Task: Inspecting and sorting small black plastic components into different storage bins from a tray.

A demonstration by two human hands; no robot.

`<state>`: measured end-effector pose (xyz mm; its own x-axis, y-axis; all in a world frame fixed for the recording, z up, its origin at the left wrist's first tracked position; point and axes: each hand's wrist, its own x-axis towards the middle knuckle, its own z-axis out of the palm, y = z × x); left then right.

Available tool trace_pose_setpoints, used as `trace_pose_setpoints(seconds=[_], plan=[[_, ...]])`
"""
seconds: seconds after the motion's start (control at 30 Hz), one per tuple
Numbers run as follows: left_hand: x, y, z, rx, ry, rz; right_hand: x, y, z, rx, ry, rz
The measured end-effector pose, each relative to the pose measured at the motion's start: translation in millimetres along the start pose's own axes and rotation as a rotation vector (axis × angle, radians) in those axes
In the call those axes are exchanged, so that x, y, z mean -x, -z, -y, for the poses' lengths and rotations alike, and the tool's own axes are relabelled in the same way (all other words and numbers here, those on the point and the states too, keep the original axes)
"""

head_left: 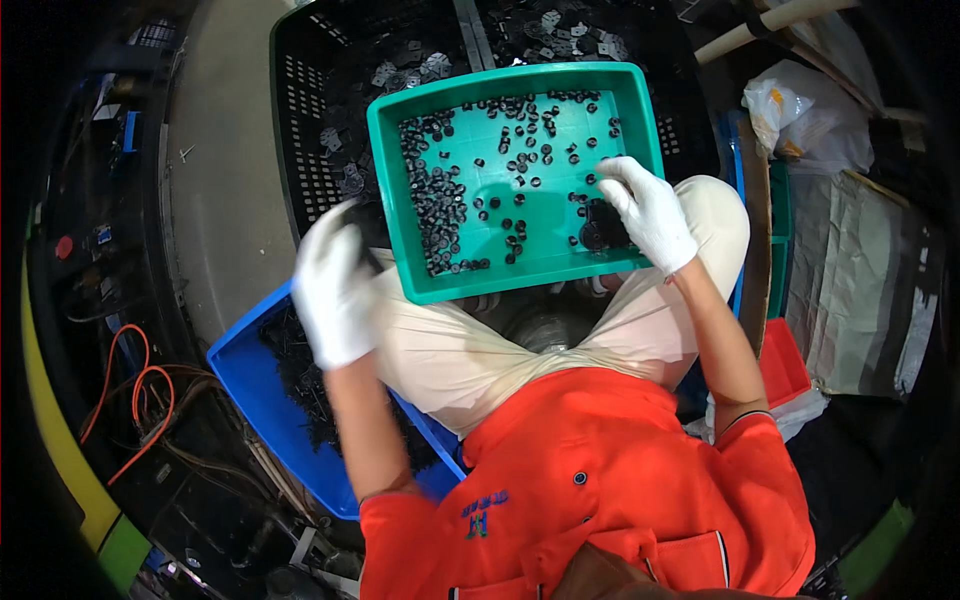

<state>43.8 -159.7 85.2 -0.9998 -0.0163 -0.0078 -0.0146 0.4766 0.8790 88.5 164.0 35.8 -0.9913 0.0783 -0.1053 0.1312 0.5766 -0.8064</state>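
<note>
A green plastic tray (520,285) rests in front of me across my knees, holding many small black spool-shaped parts (437,195), thickest along its left side. My right hand (648,215), in a white glove, reaches over the tray's right side with thumb and fingers apart. Below its fingers lies a larger dark round part (603,227), half hidden by the glove. My left hand (338,290), also white-gloved, is raised just left of the tray. Motion smears its fingers, and a dark shape beside it cannot be made out.
Under and behind the tray stands a black perforated crate (305,120) with dark flat pieces. A blue bin (245,345) of black parts sits by my left leg. To the right are a red tray (785,360), cardboard (757,220) and plastic bags (815,115). Orange cable (140,400) lies left.
</note>
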Motion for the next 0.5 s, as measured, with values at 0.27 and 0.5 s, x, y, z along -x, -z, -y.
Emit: trace_pose_setpoints(seconds=[0.27, 0.5], plan=[[126.2, 200.6, 141.6, -0.798, 0.242, 0.052, 5.4, -17.8, -20.9, 0.811, 0.306, 0.455], [95.5, 102.7, 59.3, -0.493, 0.046, -0.475, 0.9, -14.3, -24.9, 0.553, 0.274, 0.396]])
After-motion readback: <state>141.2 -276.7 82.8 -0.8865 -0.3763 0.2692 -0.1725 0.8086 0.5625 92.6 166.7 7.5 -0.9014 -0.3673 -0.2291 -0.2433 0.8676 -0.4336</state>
